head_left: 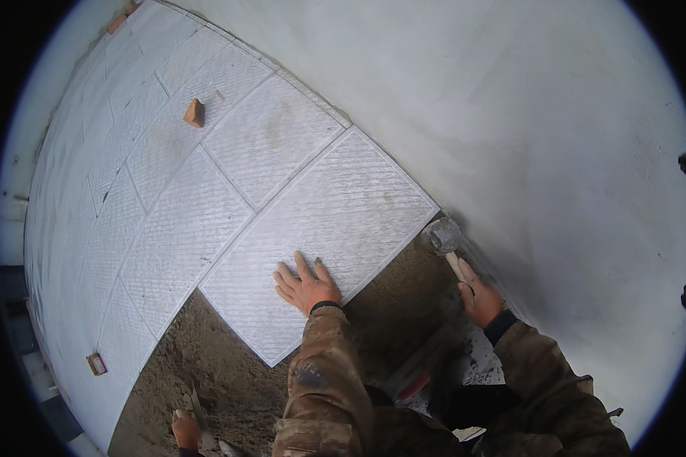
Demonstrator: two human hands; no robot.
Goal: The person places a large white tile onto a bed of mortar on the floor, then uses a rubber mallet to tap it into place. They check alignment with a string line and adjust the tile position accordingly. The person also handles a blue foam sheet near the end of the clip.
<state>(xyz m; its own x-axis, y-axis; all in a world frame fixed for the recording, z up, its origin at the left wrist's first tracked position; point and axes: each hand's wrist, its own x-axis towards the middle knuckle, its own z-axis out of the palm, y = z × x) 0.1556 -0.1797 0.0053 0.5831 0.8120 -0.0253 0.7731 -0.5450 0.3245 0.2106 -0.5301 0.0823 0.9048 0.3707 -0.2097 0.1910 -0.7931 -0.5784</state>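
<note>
Right, my left hand (311,291) lies flat on the big pale ribbed tile (351,202), fingers spread, grasping nothing, just in from the edge nearest me. That tile sits at the end of the laid paving, its upper-left edge running alongside the neighbouring tiles (270,145), its right corner close to the smooth grey wall (541,167). Over to my right hand (482,301): fingers wrapped round the pale handle of a mallet, its chunky grey mallet head (441,235) right by that corner. Whether head and tile touch, I can't tell. Brown mortar (179,346) spreads along the tile's near edges, and my camouflage sleeves (324,373) reach in over it. Down at lower left, another person's hand (185,429) is closed around what looks like a trowel (198,407), partly cut off. Out on the paving, a broken orange brick piece (194,113) sits up top, a little red-and-cream box (97,364) near the left edge. Something red (414,386) lies low between my forearms, too blurred to name.
</note>
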